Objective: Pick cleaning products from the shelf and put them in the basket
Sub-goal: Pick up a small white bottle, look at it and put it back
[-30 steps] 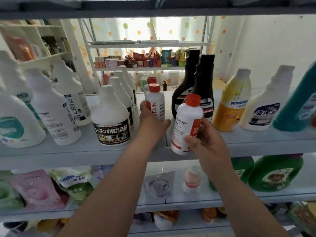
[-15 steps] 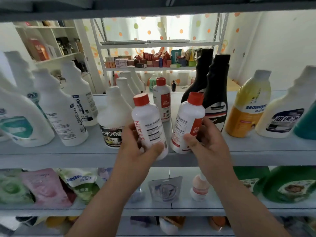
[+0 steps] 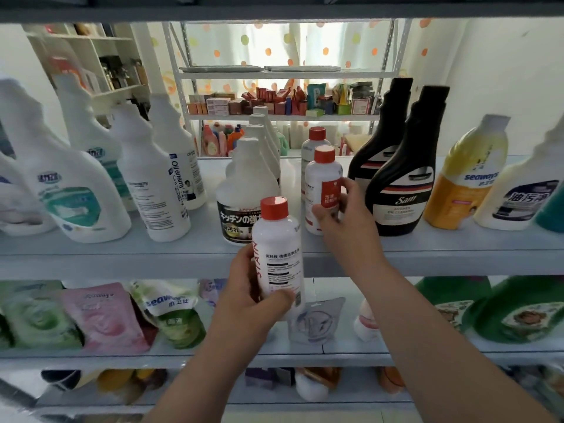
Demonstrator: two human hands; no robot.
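Observation:
My left hand point(image 3: 248, 293) grips a white stain-remover bottle point(image 3: 279, 251) with a red cap, held upright in front of the shelf edge point(image 3: 122, 261). My right hand point(image 3: 345, 218) holds a second white red-capped bottle point(image 3: 322, 190) that stands near the front of the shelf. A third bottle of the same kind point(image 3: 314, 145) stands behind it. No basket is in view.
White spray-refill bottles point(image 3: 247, 184) stand left of the hands, and two black Sam bottles point(image 3: 403, 178) stand right of them. Large white jugs point(image 3: 73, 184) fill the left, a yellow seaways bottle point(image 3: 467, 178) the right. Refill pouches point(image 3: 103, 319) lie on the lower shelf.
My left hand has drawn its bottle off the shelf and lowered it toward me. My right hand has moved its bottle back onto the shelf.

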